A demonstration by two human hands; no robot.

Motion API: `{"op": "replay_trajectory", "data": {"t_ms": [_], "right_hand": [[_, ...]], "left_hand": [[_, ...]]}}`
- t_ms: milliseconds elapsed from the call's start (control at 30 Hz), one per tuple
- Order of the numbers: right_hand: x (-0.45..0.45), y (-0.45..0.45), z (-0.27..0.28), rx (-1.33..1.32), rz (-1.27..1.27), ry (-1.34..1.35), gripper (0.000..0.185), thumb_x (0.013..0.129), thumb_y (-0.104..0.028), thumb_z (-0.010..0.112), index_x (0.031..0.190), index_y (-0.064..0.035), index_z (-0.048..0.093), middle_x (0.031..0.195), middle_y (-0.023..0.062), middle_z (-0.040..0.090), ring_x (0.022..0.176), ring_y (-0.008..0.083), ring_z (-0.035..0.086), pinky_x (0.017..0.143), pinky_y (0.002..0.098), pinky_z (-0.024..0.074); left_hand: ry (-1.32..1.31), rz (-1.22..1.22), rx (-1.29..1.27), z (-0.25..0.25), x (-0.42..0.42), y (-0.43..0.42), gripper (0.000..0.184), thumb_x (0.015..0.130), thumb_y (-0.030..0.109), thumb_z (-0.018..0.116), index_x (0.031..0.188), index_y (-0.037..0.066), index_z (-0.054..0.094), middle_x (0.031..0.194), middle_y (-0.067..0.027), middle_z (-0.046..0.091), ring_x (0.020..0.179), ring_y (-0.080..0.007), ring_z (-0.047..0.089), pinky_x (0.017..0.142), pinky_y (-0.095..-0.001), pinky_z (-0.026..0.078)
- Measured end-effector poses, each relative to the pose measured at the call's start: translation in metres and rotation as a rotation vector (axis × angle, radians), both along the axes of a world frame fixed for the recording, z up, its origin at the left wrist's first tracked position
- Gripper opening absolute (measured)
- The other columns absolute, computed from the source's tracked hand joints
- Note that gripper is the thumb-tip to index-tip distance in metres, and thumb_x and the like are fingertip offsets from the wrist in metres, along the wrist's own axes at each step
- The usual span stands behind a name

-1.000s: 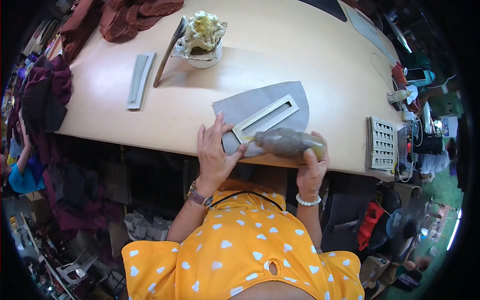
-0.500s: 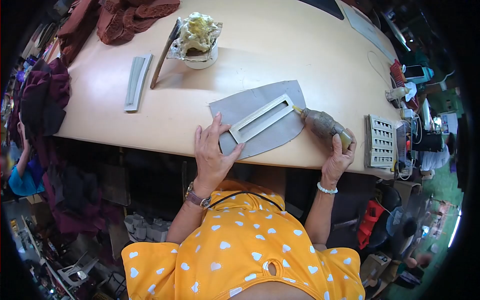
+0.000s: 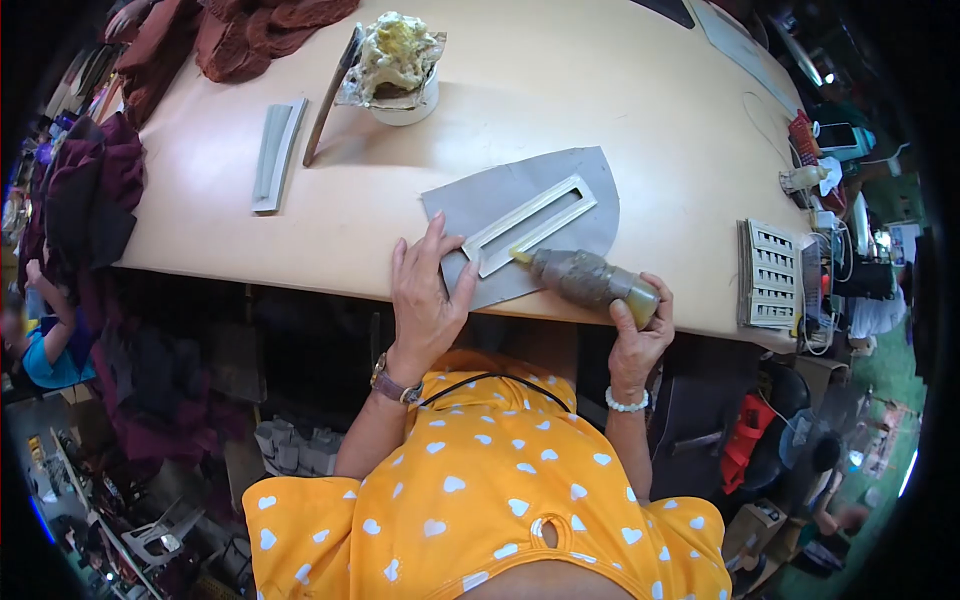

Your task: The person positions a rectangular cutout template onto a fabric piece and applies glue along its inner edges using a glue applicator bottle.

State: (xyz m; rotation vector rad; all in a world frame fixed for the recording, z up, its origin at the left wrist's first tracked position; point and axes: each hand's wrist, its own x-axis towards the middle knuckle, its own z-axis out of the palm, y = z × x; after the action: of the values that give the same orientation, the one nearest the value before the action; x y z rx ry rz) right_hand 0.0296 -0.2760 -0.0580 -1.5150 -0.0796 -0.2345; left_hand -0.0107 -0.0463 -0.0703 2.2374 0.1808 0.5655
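A pale rectangular frame (image 3: 532, 228) with a long slot lies at a slant on a grey sheet (image 3: 600, 200) with a rounded right end. My left hand (image 3: 428, 285) rests at the frame's lower left end, fingers spread, thumb and fingertips on either side of it; it grips nothing firmly. In my right hand (image 3: 642, 325) is a grimy brown glue bottle (image 3: 582, 278), held by its base and tipped sideways. Its yellowish nozzle points left, at the frame's lower long side. Whether it touches the frame, I cannot tell.
Behind stands a white pot (image 3: 408, 108) topped with a crusted yellowish mass, a stick (image 3: 330, 100) leaning beside it. Pale strips (image 3: 274, 160) lie to the left. Slotted panels (image 3: 770, 275) are stacked at the right edge. Reddish-brown cloth (image 3: 235, 40) covers the far left corner.
My right hand has brought the glue bottle left and toward me; its nozzle has gone from the frame's upper right end to its lower long side. My left hand stays at the frame's left end.
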Motion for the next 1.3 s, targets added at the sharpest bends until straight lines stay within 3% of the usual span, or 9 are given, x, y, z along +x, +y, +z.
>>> {"op": "replay_trajectory", "data": {"t_ms": [267, 400, 467, 600, 633, 767, 867, 1133, 1300], "right_hand": [[-0.018, 0.017, 0.002, 0.215, 0.098, 0.169, 0.039, 0.076, -0.005, 0.069, 0.111, -0.0013, 0.052, 0.098, 0.0045, 0.058, 0.09, 0.0127, 0.056, 0.084, 0.0257, 0.0441], [0.014, -0.012, -0.001, 1.079, 0.095, 0.396, 0.041, 0.083, -0.021, 0.06, 0.118, -0.0025, 0.05, 0.119, 0.0132, 0.055, 0.105, 0.0287, 0.057, 0.095, 0.0428, 0.0438], [0.031, -0.018, 0.013, 1.032, 0.258, 0.24, 0.041, 0.084, -0.02, 0.058, 0.12, -0.0012, 0.048, 0.118, 0.0144, 0.056, 0.107, 0.0307, 0.056, 0.095, 0.0453, 0.0435], [0.078, -0.016, 0.017, 0.067, -0.11, 0.057, 0.035, 0.083, -0.017, 0.062, 0.109, 0.0011, 0.048, 0.101, 0.0111, 0.058, 0.09, 0.023, 0.058, 0.085, 0.0327, 0.0442], [0.087, -0.011, 0.017, 0.03, -0.094, 0.058, 0.03, 0.083, -0.016, 0.064, 0.103, 0.0003, 0.048, 0.093, 0.0102, 0.056, 0.084, 0.0182, 0.054, 0.08, 0.0291, 0.0421], [0.093, 0.0, 0.023, -0.959, -0.268, -0.177, 0.02, 0.082, -0.008, 0.058, 0.1, 0.0003, 0.054, 0.095, 0.015, 0.059, 0.09, 0.0274, 0.056, 0.082, 0.0359, 0.0442], [0.083, 0.03, 0.046, -1.115, -0.261, -0.551, 0.02, 0.08, -0.005, 0.057, 0.099, 0.0004, 0.057, 0.098, 0.0156, 0.059, 0.09, 0.0335, 0.056, 0.082, 0.0407, 0.0443], [0.088, 0.069, 0.025, -1.437, 0.051, -0.129, 0.022, 0.081, -0.005, 0.048, 0.098, 0.0064, 0.057, 0.104, 0.0174, 0.055, 0.093, 0.033, 0.055, 0.076, 0.039, 0.0492], [0.085, 0.066, 0.03, -1.349, 0.009, -0.216, 0.022, 0.08, -0.007, 0.05, 0.096, 0.0042, 0.059, 0.107, 0.0166, 0.055, 0.094, 0.0333, 0.055, 0.078, 0.0407, 0.0483]], "left_hand": [[-0.043, 0.002, -0.063, -0.002, 0.0, 0.002, 0.045, 0.093, 0.022, 0.041, 0.134, 0.003, 0.037, 0.102, -0.0092, 0.062, 0.103, -0.0282, 0.055, 0.102, -0.0522, 0.023], [-0.032, 0.014, -0.068, -0.001, 0.001, 0.0, 0.045, 0.092, 0.019, 0.045, 0.133, 0.003, 0.038, 0.101, -0.0083, 0.062, 0.102, -0.0279, 0.055, 0.102, -0.0521, 0.023], [-0.031, 0.034, -0.046, -0.006, 0.002, -0.001, 0.046, 0.09, 0.018, 0.048, 0.133, 0.004, 0.038, 0.1, -0.008, 0.063, 0.102, -0.0275, 0.056, 0.102, -0.0519, 0.024], [-0.019, 0.043, -0.017, -0.002, 0.003, -0.002, 0.051, 0.086, 0.011, 0.057, 0.133, 0.003, 0.039, 0.098, -0.0069, 0.065, 0.101, -0.0241, 0.057, 0.103, -0.048, 0.023], [-0.028, 0.049, -0.001, -0.004, 0.003, -0.003, 0.052, 0.085, 0.011, 0.058, 0.132, 0.003, 0.039, 0.098, -0.0072, 0.065, 0.1, -0.025, 0.057, 0.103, -0.0482, 0.024], [-0.046, 0.062, 0.027, -0.003, 0.003, -0.003, 0.055, 0.082, 0.012, 0.062, 0.132, 0.004, 0.039, 0.096, -0.0075, 0.065, 0.1, -0.0266, 0.058, 0.102, -0.049, 0.026], [-0.061, 0.057, 0.035, -0.006, 0.004, -0.003, 0.058, 0.081, 0.013, 0.063, 0.133, 0.006, 0.039, 0.096, -0.0063, 0.064, 0.095, -0.0264, 0.058, 0.1, -0.051, 0.027], [-0.055, 0.063, 0.0, -0.003, 0.004, -0.003, 0.057, 0.08, 0.011, 0.064, 0.131, 0.004, 0.041, 0.096, -0.0075, 0.065, 0.095, -0.0259, 0.058, 0.099, -0.0503, 0.028], [-0.052, 0.065, -0.006, -0.003, 0.004, -0.003, 0.056, 0.079, 0.011, 0.065, 0.13, 0.004, 0.042, 0.095, -0.007, 0.065, 0.093, -0.0261, 0.058, 0.099, -0.05, 0.028]]}}
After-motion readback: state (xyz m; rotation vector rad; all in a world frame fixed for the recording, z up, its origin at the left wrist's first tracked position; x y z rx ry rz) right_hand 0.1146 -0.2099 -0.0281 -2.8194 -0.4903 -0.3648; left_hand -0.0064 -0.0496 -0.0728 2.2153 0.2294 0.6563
